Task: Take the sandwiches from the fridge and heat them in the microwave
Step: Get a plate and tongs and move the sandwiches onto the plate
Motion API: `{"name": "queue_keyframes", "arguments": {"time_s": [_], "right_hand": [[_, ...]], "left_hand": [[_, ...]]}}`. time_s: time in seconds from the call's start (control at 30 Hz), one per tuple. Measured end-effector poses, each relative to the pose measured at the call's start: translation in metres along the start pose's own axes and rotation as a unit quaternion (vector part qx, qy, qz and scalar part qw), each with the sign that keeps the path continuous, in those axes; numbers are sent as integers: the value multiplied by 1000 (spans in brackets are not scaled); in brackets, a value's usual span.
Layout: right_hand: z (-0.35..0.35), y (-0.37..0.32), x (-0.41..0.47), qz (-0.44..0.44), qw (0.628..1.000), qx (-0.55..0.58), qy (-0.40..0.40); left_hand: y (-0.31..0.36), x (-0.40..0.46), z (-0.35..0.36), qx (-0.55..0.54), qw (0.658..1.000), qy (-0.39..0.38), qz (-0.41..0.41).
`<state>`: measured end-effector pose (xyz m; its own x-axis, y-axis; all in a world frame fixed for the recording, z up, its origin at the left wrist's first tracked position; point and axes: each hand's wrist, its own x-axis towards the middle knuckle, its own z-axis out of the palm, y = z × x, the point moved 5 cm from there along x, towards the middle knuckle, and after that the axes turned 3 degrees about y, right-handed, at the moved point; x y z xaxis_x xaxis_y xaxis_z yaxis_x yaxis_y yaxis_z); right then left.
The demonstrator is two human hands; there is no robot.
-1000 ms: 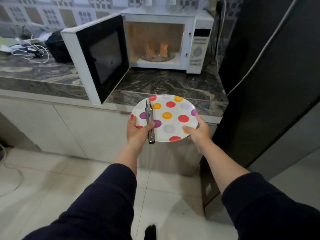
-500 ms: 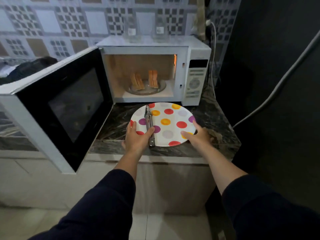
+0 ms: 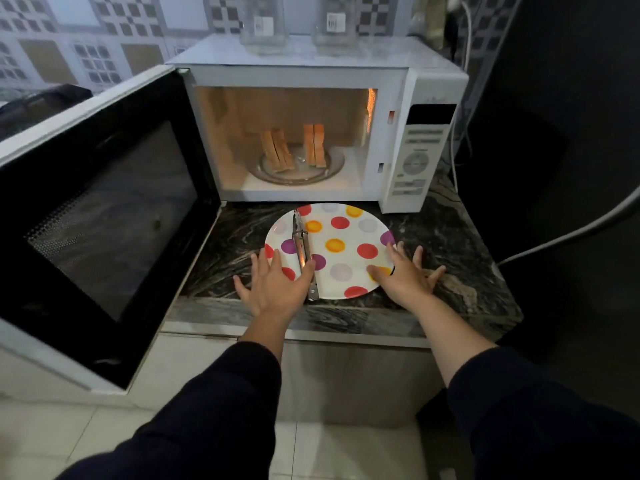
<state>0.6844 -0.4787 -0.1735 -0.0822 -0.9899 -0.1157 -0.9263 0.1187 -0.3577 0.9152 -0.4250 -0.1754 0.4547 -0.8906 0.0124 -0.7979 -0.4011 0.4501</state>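
Sandwiches stand on edge on the turntable inside the microwave, door open at left. Plate with tongs lies on the near counter. Left hand and right hand are spread open, gripping nothing. Risk: a careless reach may tip the upright sandwiches; a sleeve may knock the tongs.
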Motion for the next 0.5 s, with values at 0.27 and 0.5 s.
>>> {"name": "queue_keyframes", "arguments": {"time_s": [0.27,0.5], "right_hand": [[-12,-43,2,-70,996,14,55],[15,-113,-15,-116,986,119,12]], "left_hand": [[-12,14,-10,-22,997,61,35],[-25,26,-7,58,995,24,80]]}}
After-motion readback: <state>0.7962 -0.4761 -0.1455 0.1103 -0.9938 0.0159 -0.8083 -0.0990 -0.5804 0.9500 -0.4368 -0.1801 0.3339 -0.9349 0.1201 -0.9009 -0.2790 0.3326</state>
